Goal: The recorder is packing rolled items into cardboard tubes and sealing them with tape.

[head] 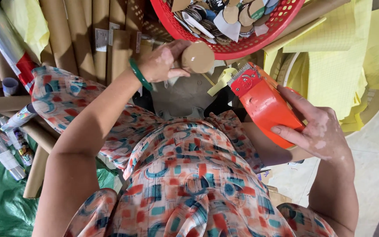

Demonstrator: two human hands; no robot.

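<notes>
**Patterned dress, tape cutter and a brown disc**

Patterned dress (185,175) fills my lap, hiding what lies below. Beyond stand cardboard tubes (80,30), with yellow paper sheets (338,48) to the right. Overhead, a red basket (246,44) holds cut discs and scraps. My right hand (316,131) grasps an orange tape dispenser (264,103), its toothed blade forward. My left hand (163,63) pinches a brown cardboard disc (198,57) just under the basket.

My left hand (161,63) pinches a round brown cardboard disc (198,57) — my right hand (316,131) grips an orange tape dispenser (262,103), toothed blade up.
</notes>
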